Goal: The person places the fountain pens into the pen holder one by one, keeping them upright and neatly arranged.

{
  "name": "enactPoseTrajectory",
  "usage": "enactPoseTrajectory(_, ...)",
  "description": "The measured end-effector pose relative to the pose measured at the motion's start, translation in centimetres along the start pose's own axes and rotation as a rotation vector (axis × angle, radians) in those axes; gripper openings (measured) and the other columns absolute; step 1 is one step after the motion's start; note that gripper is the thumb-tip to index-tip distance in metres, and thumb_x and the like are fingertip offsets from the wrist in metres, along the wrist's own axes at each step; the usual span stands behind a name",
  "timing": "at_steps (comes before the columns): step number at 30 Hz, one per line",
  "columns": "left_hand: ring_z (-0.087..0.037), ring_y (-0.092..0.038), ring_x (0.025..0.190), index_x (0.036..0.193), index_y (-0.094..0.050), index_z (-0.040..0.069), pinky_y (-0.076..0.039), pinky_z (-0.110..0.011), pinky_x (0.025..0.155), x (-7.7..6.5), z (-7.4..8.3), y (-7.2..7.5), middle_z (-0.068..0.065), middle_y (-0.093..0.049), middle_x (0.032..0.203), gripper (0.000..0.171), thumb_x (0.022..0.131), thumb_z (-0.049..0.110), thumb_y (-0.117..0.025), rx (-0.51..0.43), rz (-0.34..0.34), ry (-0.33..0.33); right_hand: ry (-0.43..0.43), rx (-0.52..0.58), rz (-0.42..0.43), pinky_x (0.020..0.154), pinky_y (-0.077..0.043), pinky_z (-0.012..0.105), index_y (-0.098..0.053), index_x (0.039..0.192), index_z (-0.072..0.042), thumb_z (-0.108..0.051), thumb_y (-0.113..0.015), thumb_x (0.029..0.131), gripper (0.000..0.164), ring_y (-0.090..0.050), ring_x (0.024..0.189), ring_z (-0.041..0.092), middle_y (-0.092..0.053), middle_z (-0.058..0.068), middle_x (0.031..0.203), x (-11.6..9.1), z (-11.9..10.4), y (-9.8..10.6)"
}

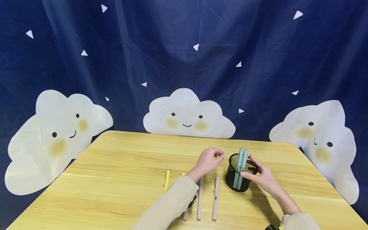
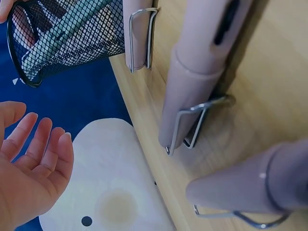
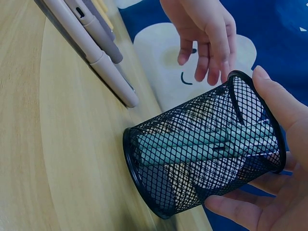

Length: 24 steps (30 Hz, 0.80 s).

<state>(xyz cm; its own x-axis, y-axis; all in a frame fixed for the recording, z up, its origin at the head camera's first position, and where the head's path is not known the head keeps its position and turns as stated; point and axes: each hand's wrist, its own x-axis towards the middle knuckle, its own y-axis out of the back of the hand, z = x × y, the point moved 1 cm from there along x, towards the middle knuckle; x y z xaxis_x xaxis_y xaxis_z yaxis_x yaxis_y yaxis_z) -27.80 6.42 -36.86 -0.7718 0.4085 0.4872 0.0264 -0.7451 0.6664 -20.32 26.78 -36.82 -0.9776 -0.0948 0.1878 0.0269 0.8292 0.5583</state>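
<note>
Mesh pen cup (image 1: 230, 176), black and round, stands upright on the table toward the person's right, within the grasp of the right hand (image 1: 265, 179). That hand's thumb and fingers are set apart and bent around the cup at its rim and upper wall, holding it from the right. Two green pens (image 1: 240, 156) lean side by side inside, their clipped ends rising above the rim. Just left of the cup, the left hand (image 1: 208, 159) hangs in the air, its fingers loosely bent with gaps between them, holding nothing and apart from the mesh. Three pink pens (image 1: 216, 199) lie in a rough row left of the cup, wire clips toward the far edge; the leftmost is partly covered by the left sleeve (image 1: 169, 204). Farther left are two yellow pens (image 1: 166, 181), also partly hidden by that beige sleeve. All the loose pens rest on a pale wooden table (image 1: 123, 156) with long, light grain and rounded far corners. Behind it hangs a navy curtain (image 1: 169, 35), creased, scattered with small white triangles and printed with three smiling white clouds (image 1: 188, 107) with yellow cheeks.
</note>
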Motion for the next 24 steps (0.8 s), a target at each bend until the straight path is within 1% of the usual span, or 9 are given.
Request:
enactPoseTrajectory(5,-0.01,-0.056,0.078,0.092,-0.067,0.008,-0.042,-0.014,0.067,-0.1,-0.21,0.12,0.003,-0.064,0.087,0.013,0.083,0.015,-0.061,-0.018,-0.009,0.011,0.002,0.004,-0.001,0.094,-0.031,0.052,-0.017,0.139,0.006,-0.017,-0.067,0.08,0.081,-0.034,0.118,0.044,-0.031,0.034,0.131,-0.02,0.11,0.02)
enactPoseTrajectory(11,-0.014,-0.058,0.08,0.093,-0.067,0.007,-0.042,-0.014,0.069,-0.26,-0.47,0.3,0.002,-0.065,0.088,0.013,0.083,0.015,-0.06,-0.029,-0.007,0.014,-0.004,0.002,-0.002,0.093,-0.032,0.051,-0.017,0.14,0.004,-0.018,-0.067,0.08,0.081,-0.034,0.118,0.044,-0.032,0.034,0.131,0.01,0.09,0.04)
enactPoseTrajectory(18,-0.009,-0.056,0.077,0.092,-0.067,0.007,-0.043,-0.015,0.069,-0.53,-0.64,0.67,0.003,-0.065,0.087,0.013,0.084,0.015,-0.06,-0.052,-0.006,0.025,0.002,0.018,-0.007,0.094,-0.031,0.054,-0.016,0.14,0.004,-0.017,-0.066,0.081,0.08,-0.033,0.117,0.046,-0.03,0.034,0.132,0.02,0.06,0.03)
enactPoseTrajectory(24,-0.011,-0.057,0.077,0.091,-0.067,0.006,-0.044,-0.016,0.069,-0.66,-0.73,0.85,0.003,-0.065,0.087,0.014,0.084,0.015,-0.06,-0.083,-0.011,0.038,0.007,0.02,-0.011,0.094,-0.029,0.056,-0.016,0.14,0.004,-0.017,-0.066,0.081,0.08,-0.032,0.118,0.047,-0.028,0.034,0.133,0.01,0.15,0.02)
